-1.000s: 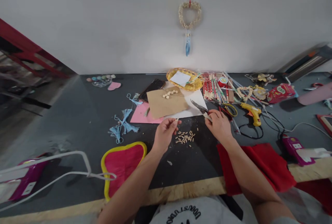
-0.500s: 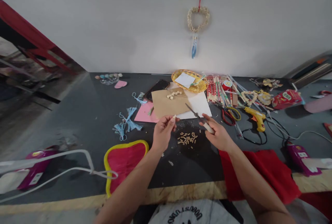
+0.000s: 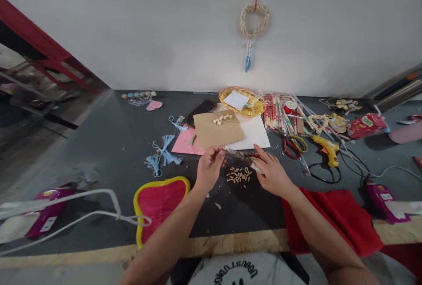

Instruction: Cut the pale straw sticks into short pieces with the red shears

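My left hand (image 3: 211, 166) is closed, with thumb and forefinger pinching a small pale piece (image 3: 224, 148) that is mostly hidden by the fingertips. In my right hand (image 3: 273, 173) is a pair of scissors (image 3: 239, 154) with a pale handle, its blades pointing left and reaching the pinched piece. Below the blades, a heap of short pale stick pieces (image 3: 239, 176) lies on the dark tabletop. Just beyond the hands, a small string of pale beads (image 3: 222, 119) rests on brown paper (image 3: 211, 133), with white paper (image 3: 259, 133) partly beneath.
Blue tassels (image 3: 166, 151) and a yellow-edged pink pad (image 3: 161, 201) lie left. A yellow basket (image 3: 227, 104) and patterned sticks (image 3: 273, 115) stand behind. Right are red-handled scissors (image 3: 292, 149), a glue gun (image 3: 328, 151) and red cloth (image 3: 336, 219). A beaded heart (image 3: 243, 21) hangs on the wall.
The scissors have swung from pointing up and away to pointing left, and their blades now meet the piece in my left hand. My left hand keeps its pinch.
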Demonstrator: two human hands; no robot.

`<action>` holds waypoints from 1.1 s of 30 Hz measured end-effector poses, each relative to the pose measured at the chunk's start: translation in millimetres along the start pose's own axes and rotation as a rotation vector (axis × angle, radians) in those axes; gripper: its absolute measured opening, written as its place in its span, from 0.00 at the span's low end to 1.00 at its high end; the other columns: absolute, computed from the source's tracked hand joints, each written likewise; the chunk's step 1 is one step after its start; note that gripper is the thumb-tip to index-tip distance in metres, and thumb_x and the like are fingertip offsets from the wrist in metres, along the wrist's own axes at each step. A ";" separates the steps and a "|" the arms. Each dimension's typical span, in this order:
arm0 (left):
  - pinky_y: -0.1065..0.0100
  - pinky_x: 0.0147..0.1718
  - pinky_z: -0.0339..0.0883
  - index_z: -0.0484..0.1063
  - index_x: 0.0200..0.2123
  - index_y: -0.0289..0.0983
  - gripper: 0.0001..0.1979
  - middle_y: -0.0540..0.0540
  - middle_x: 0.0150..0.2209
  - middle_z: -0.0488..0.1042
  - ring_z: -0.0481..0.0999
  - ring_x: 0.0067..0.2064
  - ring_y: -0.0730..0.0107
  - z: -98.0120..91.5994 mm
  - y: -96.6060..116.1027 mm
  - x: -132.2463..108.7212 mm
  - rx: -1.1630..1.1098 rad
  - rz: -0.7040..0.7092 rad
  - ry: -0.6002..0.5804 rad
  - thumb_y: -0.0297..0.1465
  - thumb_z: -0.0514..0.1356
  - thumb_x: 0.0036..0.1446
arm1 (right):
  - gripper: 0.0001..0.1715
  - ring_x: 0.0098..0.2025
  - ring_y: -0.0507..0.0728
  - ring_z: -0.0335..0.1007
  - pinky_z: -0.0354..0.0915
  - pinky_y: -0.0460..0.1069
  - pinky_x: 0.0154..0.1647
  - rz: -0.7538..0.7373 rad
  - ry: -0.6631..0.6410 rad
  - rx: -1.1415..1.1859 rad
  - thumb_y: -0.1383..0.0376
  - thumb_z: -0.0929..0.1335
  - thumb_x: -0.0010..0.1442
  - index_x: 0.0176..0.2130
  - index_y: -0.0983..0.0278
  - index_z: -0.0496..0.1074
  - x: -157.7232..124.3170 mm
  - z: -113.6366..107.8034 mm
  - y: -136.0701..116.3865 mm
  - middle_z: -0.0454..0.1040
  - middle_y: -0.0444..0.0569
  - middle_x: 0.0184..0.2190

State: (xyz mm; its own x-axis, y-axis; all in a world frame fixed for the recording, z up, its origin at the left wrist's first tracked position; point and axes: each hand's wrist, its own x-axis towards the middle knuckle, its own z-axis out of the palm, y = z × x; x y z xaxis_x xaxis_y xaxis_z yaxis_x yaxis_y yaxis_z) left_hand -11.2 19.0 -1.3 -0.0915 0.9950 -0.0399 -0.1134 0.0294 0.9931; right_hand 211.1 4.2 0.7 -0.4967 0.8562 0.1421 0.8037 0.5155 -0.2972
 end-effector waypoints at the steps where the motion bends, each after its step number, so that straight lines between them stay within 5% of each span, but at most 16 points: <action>1: 0.73 0.24 0.60 0.70 0.35 0.35 0.15 0.52 0.24 0.68 0.66 0.24 0.75 -0.4 -1.2 0.0 0.016 0.004 -0.008 0.42 0.62 0.55 | 0.27 0.56 0.66 0.63 0.64 0.60 0.50 0.001 0.004 -0.010 0.75 0.63 0.52 0.52 0.64 0.69 0.1 0.7 -1.0 0.52 0.58 0.66; 19: 0.72 0.28 0.61 0.71 0.33 0.37 0.12 0.52 0.24 0.69 0.67 0.26 0.73 -2.3 -0.7 -2.8 0.173 0.041 -0.062 0.40 0.58 0.57 | 0.27 0.57 0.67 0.60 0.64 0.61 0.52 0.027 0.053 0.010 0.75 0.63 0.53 0.53 0.65 0.67 1.4 7.5 -6.5 0.57 0.59 0.64; 25: 0.72 0.28 0.62 0.70 0.31 0.36 0.12 0.51 0.24 0.70 0.67 0.26 0.73 -1.2 5.5 -4.0 0.139 0.041 -0.104 0.40 0.59 0.57 | 0.37 0.59 0.66 0.60 0.63 0.60 0.53 0.060 0.107 0.107 0.71 0.64 0.56 0.63 0.71 0.53 2.9 15.7 -3.9 0.62 0.63 0.60; 33: 0.72 0.28 0.60 0.70 0.30 0.36 0.13 0.50 0.24 0.69 0.67 0.27 0.73 1.1 11.6 -6.6 0.135 0.052 -0.147 0.41 0.59 0.57 | 0.36 0.53 0.66 0.62 0.62 0.59 0.48 0.062 0.007 -0.001 0.65 0.62 0.61 0.66 0.62 0.51 1.8 -1.4 -8.1 0.64 0.57 0.59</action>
State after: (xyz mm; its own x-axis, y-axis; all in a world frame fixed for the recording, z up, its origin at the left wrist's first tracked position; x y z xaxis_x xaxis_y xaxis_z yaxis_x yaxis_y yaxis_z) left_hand -10.8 13.0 10.6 0.0529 0.9984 0.0188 0.0222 -0.0200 0.9996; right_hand 204.1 1.6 4.7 -0.4436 0.8867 0.1301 0.8333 0.4615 -0.3044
